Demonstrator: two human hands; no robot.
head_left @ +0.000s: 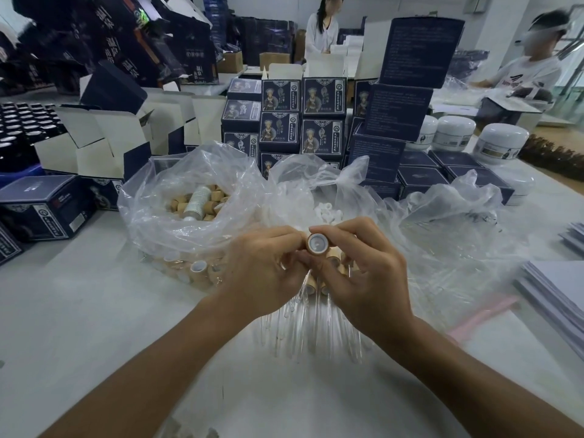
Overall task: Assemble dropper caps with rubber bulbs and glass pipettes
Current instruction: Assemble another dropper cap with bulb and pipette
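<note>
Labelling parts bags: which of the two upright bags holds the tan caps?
The left bag: tan caps fill it, with a bottle lying among them. The middle bag holds white bulbs instead.

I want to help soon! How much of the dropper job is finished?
Some is done: finished caps lie in a pile by the left hand. In hand now: both hands hold one wooden cap, right hand pinching it, open end facing up. Plenty is left: loose wooden caps fill one bag, white bulbs another, and glass pipettes wait on the table.
</note>
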